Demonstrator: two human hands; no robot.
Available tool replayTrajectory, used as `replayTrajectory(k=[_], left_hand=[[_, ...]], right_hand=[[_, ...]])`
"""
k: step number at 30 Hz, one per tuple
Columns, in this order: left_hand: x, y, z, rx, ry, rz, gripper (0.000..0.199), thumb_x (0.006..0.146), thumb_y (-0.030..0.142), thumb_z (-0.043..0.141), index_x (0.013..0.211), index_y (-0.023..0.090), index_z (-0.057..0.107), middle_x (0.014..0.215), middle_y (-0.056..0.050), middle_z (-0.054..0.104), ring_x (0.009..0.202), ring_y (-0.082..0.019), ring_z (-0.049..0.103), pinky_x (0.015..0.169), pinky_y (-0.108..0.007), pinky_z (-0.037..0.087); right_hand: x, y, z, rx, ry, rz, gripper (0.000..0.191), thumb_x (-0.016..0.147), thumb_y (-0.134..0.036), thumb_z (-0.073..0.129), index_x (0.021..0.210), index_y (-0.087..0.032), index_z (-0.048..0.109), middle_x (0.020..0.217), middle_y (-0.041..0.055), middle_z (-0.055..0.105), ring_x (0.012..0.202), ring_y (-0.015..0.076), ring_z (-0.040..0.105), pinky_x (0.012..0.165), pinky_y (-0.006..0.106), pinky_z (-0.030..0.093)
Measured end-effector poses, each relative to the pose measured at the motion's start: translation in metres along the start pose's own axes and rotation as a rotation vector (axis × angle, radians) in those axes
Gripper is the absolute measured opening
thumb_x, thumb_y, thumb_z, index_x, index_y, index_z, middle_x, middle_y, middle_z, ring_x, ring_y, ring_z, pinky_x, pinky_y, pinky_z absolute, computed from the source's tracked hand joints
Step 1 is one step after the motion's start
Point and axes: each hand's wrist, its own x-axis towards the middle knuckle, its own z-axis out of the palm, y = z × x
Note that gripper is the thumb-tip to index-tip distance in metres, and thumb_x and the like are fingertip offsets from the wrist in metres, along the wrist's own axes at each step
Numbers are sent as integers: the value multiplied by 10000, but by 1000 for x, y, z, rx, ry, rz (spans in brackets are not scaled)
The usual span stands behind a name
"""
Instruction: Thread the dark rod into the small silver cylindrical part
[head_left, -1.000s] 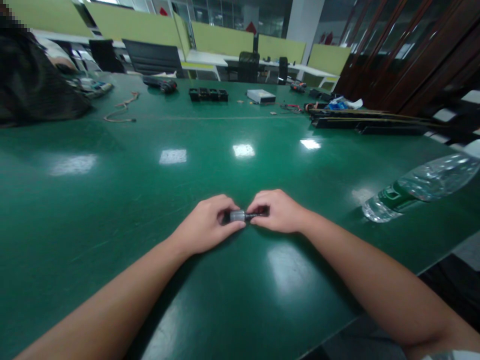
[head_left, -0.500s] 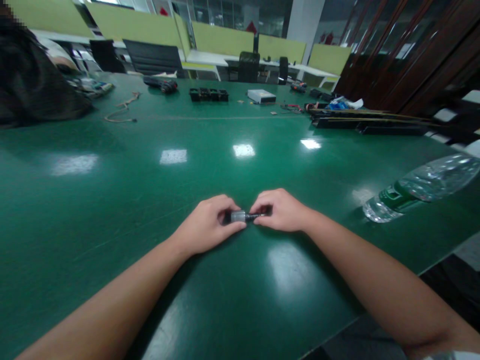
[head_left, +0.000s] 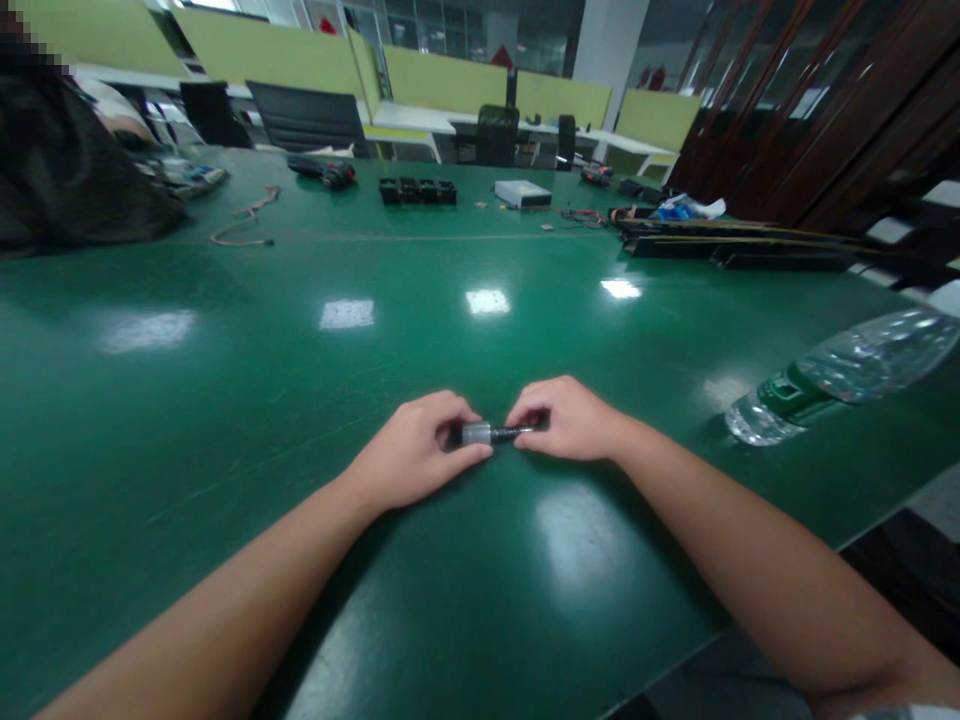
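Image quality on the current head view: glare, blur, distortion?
Head view: ceiling-light glare in bright patches on the green table; bottle stretched toward the right edge; small part between left hand and right hand too soft for fine detail; top-left corner pixelated; soft shadows beside the forearms.

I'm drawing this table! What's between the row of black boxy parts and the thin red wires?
The head view shows a flat, silvery-white box between the black parts and red wires, with small pale bits near it.
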Motion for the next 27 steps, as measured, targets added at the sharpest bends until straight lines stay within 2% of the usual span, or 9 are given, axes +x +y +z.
replayTrajectory(k=[8,13,16,19,22,25,27], left_hand=[[-1,-1,-1,8,4,8,247,837,424,688,900,185,688,755,1,606,658,-148,543,630,-267,400],[-2,-1,-2,4,-3,2,256,846,437,679,915,190,695,765,0,611,656,-145,540,628,-265,402],[-2,-1,-2,3,-4,-3,263,846,444,680,906,188,696,757,-1,608,652,-146,538,624,-266,399],[-2,-1,-3,6,-2,-3,254,842,435,683,903,189,693,757,-2,611,658,-149,544,629,-267,401],[-2,-1,-3,9,0,0,251,841,433,683,905,191,691,758,-2,614,662,-152,549,633,-269,405],[-2,0,-2,16,0,-2,244,841,429,679,897,192,690,751,-2,616,658,-150,549,626,-266,406],[-2,0,-1,9,2,-14,267,839,427,678,975,198,683,769,3,627,640,-142,543,610,-258,407]], right_hand=[[-1,3,-4,3,-3,-7,110,735,-141,752,843,-161,763,856,35,720,780,134,641,739,251,477],[-6,11,-19,-25,-85,109,146,726,-153,762,870,-167,779,817,22,717,730,120,629,683,234,469],[-9,17,-27,-16,-88,196,157,713,-159,771,869,-159,780,801,23,716,700,115,626,656,230,469],[-11,19,-31,12,-103,215,163,704,-165,775,867,-163,782,799,19,717,701,114,626,659,227,474],[-10,16,-28,42,-116,191,170,714,-181,776,884,-170,785,817,22,722,717,117,629,677,233,480],[-5,9,-16,83,-108,143,172,747,-219,774,912,-169,785,830,28,723,729,120,632,688,238,478],[-1,4,-4,106,-48,100,179,774,-238,765,939,-170,780,859,34,726,757,124,640,699,238,475]])
